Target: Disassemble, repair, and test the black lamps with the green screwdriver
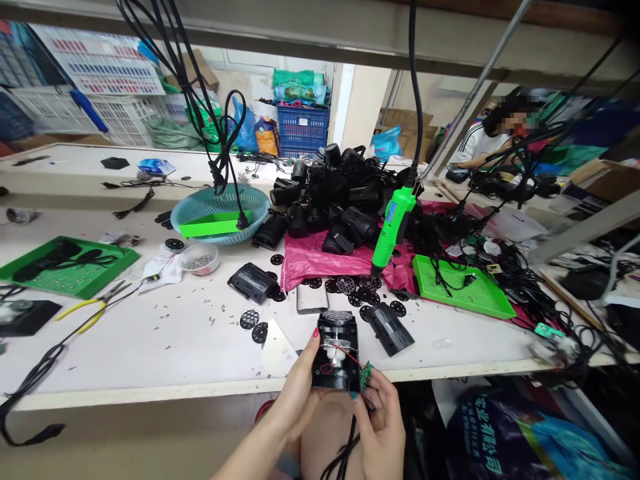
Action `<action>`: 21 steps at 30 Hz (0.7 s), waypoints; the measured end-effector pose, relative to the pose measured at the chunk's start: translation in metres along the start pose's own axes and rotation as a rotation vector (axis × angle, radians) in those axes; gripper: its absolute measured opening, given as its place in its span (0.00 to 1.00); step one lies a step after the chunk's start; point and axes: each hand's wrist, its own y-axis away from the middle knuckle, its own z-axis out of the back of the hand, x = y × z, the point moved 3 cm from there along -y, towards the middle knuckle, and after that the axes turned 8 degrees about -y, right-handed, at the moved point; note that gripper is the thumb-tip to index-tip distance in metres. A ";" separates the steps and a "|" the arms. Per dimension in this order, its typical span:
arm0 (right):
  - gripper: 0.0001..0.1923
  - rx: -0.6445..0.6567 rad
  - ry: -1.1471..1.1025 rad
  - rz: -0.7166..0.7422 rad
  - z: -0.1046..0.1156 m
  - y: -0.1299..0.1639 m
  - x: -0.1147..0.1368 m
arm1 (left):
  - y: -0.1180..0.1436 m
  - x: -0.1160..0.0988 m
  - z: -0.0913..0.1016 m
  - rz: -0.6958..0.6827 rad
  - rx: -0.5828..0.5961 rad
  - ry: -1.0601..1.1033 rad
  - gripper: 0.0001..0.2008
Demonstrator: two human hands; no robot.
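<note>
White parts-strewn table (125,363) | left hand (301,375) gripping open black plastic housing (337,378) | right hand (383,421) pinching small green circuit board (366,375) just beside it | thin red wire (346,349) already running boardward; board outside, housing uncovered: judged unfinished | grooved black plastic shell (391,330) loose beyond right hand

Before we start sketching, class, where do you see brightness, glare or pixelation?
Head view: white tabletop looks bright, shadows soft; same view: glints on the black housing in the left hand; same view: co-worker at right is partly pixelated.

Left hand (301,380) gripping, right hand (381,419) pinching
</note>
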 end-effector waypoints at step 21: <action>0.16 -0.045 0.045 0.054 0.032 -0.011 0.005 | 0.015 -0.001 0.014 -0.014 0.140 -0.162 0.38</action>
